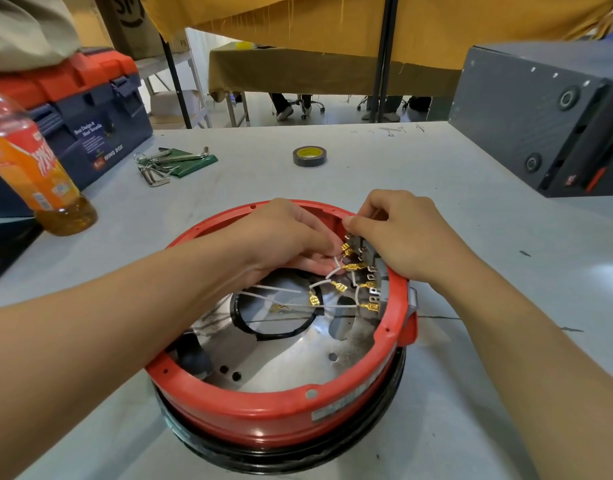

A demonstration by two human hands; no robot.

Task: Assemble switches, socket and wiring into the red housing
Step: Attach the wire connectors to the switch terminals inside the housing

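Left hand [284, 237]: pinches a white wire [336, 268].
Right hand [398, 233]: grips the switch [362, 249], touching the red housing [263, 407] wall.
Relation: wire terminal just left of switch.

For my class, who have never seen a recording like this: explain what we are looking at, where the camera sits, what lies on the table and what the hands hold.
There is one picture, from a camera worn on a person's head, looking down at their own bare hands. No machine is working here. On the grey table stands a round red housing, open on top, with a shiny metal floor. Inside run white wires ending in brass connectors. The left hand pinches a wire near the housing's far wall. The right hand has its grip on a grey switch block at the rim. Farther back lie a roll of tape, hex keys, an orange drink bottle, a toolbox and a dark grey box.
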